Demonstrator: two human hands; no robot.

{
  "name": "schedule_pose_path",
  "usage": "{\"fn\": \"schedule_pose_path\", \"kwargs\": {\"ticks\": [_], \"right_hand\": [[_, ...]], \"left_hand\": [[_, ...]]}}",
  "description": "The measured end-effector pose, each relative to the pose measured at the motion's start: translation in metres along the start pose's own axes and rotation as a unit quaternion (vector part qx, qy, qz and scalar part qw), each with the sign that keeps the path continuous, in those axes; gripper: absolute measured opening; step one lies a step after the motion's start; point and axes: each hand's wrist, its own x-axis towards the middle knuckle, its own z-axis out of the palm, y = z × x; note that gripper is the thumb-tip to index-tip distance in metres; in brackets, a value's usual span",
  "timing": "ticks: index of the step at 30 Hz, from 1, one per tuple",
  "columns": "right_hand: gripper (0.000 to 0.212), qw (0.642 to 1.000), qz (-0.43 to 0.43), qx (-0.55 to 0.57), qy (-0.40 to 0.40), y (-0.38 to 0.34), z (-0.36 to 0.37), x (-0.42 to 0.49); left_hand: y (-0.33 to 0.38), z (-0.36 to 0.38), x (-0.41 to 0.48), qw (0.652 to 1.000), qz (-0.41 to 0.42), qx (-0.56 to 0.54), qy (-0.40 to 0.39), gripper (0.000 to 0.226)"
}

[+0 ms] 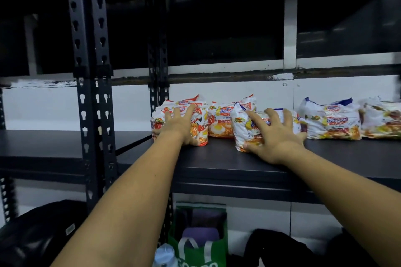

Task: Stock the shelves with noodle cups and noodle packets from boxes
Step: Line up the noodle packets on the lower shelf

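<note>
Several noodle packet bundles stand in a row on a dark shelf (217,158). My left hand (181,123) lies spread over the leftmost red-and-white bundle (199,130), fingers over its top. My right hand (275,134) grips a white bundle with a blue edge (243,128), thumb low at its front and fingers across its top. Between them, further back, stands another red-and-white bundle (221,121). To the right sit a blue-edged bundle (332,121) and one more bundle (382,121) at the frame's edge.
Black perforated uprights (93,93) stand left of the packets. A second shelf (43,143) lies further left. Below are a green bag (199,236), a bottle cap (165,253), a black bag (36,236) and dark cloth (275,247). A white wall is behind.
</note>
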Motion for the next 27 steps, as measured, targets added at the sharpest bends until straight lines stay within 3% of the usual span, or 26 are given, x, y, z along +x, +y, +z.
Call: {"fn": "schedule_pose_path", "kwargs": {"ticks": [27], "right_hand": [[0.089,1.0,-0.003,-0.001,0.004,0.0,0.005,0.004]], "left_hand": [[-0.007,0.017,0.028,0.999,0.028,-0.023,0.04,0.129]]}}
